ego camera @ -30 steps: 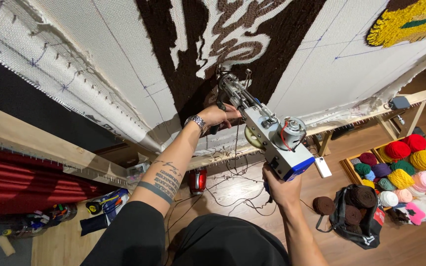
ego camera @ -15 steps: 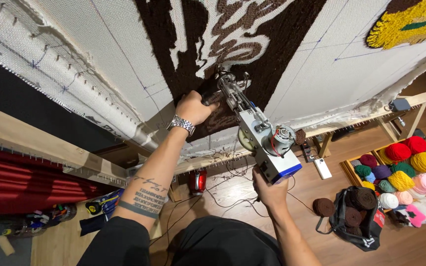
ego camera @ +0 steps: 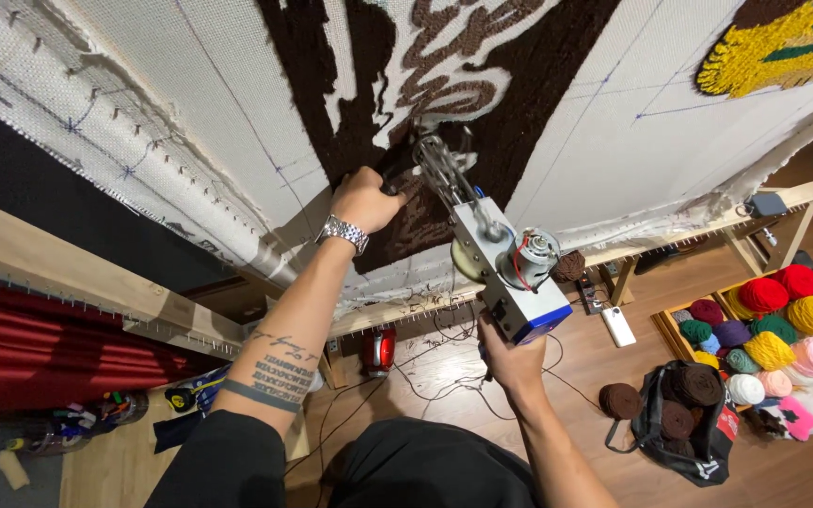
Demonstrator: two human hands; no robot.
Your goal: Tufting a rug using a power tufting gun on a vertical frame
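Observation:
A metal tufting gun [ego camera: 496,254] with a small motor points its needle end into the white backing cloth [ego camera: 595,132] stretched on a wooden frame. My left hand [ego camera: 366,199], with a silver watch on the wrist, grips the gun's front handle against the brown tufted area [ego camera: 510,103]. My right hand [ego camera: 512,356] holds the gun's rear grip below its blue base. Brown yarn runs into the gun's front.
Wooden frame bars [ego camera: 96,292] cross the lower left. Several coloured yarn balls [ego camera: 773,325] fill a crate at the right, beside a black bag [ego camera: 684,414] of brown yarn. A red device [ego camera: 380,350] and cables lie on the wooden floor. A yellow tufted patch [ego camera: 773,42] shows at the top right.
The gun and both hands have moved up along the cloth, deeper into the brown tufted area. The left arm has stretched out further.

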